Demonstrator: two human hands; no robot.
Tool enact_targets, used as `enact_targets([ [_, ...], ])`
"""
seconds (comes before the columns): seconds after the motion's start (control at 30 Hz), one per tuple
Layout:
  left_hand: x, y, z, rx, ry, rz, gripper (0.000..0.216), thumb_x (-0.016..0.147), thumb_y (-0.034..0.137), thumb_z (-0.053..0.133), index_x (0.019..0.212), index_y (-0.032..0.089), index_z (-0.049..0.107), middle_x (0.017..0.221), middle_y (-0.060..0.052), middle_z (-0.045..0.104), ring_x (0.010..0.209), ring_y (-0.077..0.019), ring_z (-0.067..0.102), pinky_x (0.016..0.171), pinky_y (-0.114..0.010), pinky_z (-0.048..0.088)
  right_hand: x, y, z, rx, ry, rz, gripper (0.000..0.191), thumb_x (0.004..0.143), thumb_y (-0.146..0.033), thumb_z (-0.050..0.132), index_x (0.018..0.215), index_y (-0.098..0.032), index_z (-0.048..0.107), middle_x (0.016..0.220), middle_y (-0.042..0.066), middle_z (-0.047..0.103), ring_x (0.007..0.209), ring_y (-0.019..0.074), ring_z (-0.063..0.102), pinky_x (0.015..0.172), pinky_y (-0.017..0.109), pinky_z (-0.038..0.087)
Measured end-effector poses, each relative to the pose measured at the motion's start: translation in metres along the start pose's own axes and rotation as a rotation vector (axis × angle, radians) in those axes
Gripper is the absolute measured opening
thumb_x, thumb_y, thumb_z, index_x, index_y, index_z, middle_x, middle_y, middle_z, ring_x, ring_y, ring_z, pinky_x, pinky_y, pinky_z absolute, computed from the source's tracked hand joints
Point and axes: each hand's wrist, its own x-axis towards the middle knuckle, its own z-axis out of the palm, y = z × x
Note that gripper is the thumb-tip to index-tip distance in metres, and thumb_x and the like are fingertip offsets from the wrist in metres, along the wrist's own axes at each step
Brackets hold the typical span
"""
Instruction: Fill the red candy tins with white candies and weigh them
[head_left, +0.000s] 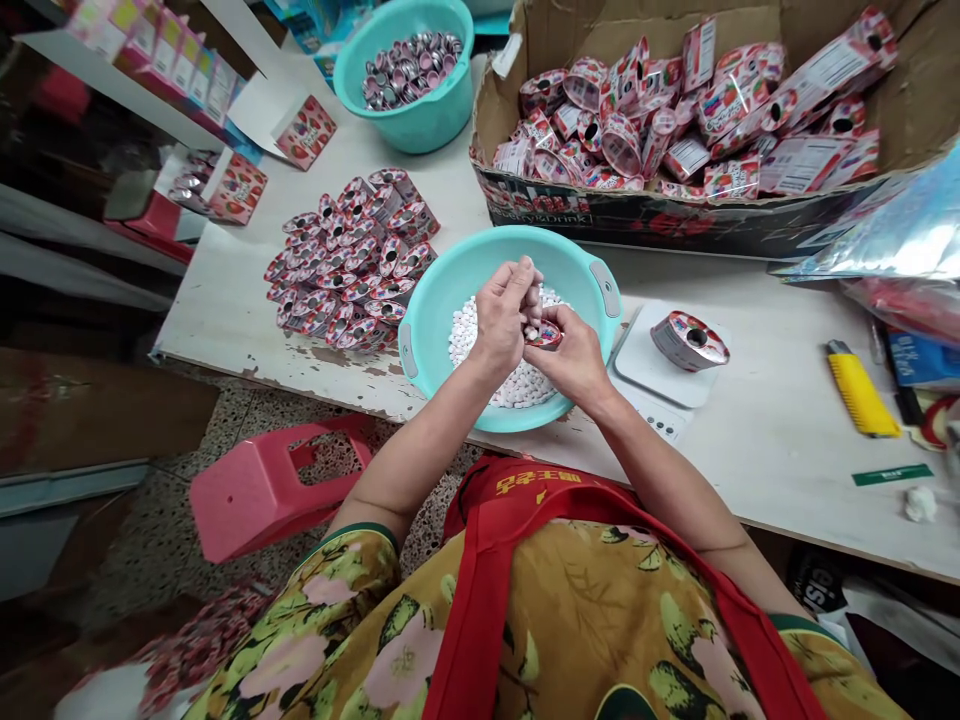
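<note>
Over a teal basin (424, 350) my two hands are close together. My right hand (576, 352) is closed around a small printed candy container (549, 336), its open top facing up. Just above that opening, my left hand (504, 308) is curled with a few white tablets (531, 331) showing at its fingers. Many loose white tablets (525, 388) lie in the basin below. To the right, another printed container (690, 341) with a dark round opening stands on a flat white scale (643, 362).
Left of the basin stand several containers (352, 260) in a tight cluster. Behind are a teal tub (405, 125) of metallic caps and a cardboard box (540, 205) of printed containers. A yellow cutter (862, 390) lies at right. A pink stool (262, 485) stands below the table's edge.
</note>
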Motion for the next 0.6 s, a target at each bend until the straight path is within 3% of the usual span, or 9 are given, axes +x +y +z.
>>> enact_targets([
  [0.17,0.003,0.014,0.003,-0.058,0.016,0.009,0.035,0.098,0.052,0.057,0.082,0.021,0.058,0.058,0.005,0.043,0.045,-0.0075,0.040,0.042,-0.020,0.029,0.000,0.004,0.002,0.182,-0.022,-0.018,0.033,0.068,-0.027,0.076,0.099,-0.021,0.064,0.099,0.001,0.071,0.090,0.0184,0.065,0.087,0.035,0.050],
  [0.3,0.016,0.033,-0.015,-0.198,0.054,0.032,0.031,0.099,0.044,0.056,0.079,0.021,0.054,0.061,0.004,0.045,0.048,-0.0064,0.041,0.045,-0.018,0.033,-0.012,0.000,-0.029,0.330,-0.006,-0.050,0.041,0.067,-0.034,0.083,0.103,-0.023,0.066,0.099,0.000,0.071,0.090,0.0175,0.067,0.086,0.034,0.055],
  [0.4,0.024,0.023,-0.044,-0.041,0.028,-0.136,0.023,0.091,0.033,0.066,0.075,0.020,0.054,0.064,0.002,0.053,0.054,-0.0076,0.048,0.051,-0.018,0.039,-0.032,0.008,-0.080,0.322,0.237,-0.139,0.048,0.066,-0.040,0.085,0.109,-0.026,0.067,0.104,-0.001,0.070,0.096,0.0185,0.068,0.091,0.037,0.056],
  [0.5,0.021,-0.002,-0.070,0.398,-0.255,-0.471,0.018,0.076,0.020,0.076,0.070,0.016,0.059,0.063,-0.001,0.057,0.052,-0.0083,0.047,0.050,-0.021,0.038,-0.058,0.031,-0.136,0.248,0.559,-0.213,0.051,0.061,-0.039,0.088,0.106,-0.025,0.068,0.102,0.000,0.069,0.095,0.0195,0.069,0.096,0.042,0.055],
  [0.53,0.019,-0.008,-0.075,0.512,-0.355,-0.506,0.015,0.073,0.018,0.075,0.069,0.015,0.061,0.063,-0.001,0.057,0.052,-0.0081,0.046,0.050,-0.022,0.037,-0.067,0.041,-0.152,0.222,0.647,-0.218,0.050,0.059,-0.037,0.089,0.104,-0.024,0.069,0.100,0.000,0.069,0.094,0.0198,0.069,0.097,0.044,0.055],
  [0.6,0.015,-0.010,-0.074,0.663,-0.492,-0.420,0.009,0.072,0.016,0.073,0.073,0.014,0.064,0.064,-0.001,0.058,0.054,-0.0087,0.048,0.053,-0.022,0.037,-0.086,0.060,-0.176,0.195,0.790,-0.186,0.047,0.057,-0.033,0.090,0.099,-0.023,0.070,0.098,0.001,0.069,0.093,0.0205,0.069,0.099,0.046,0.054],
])
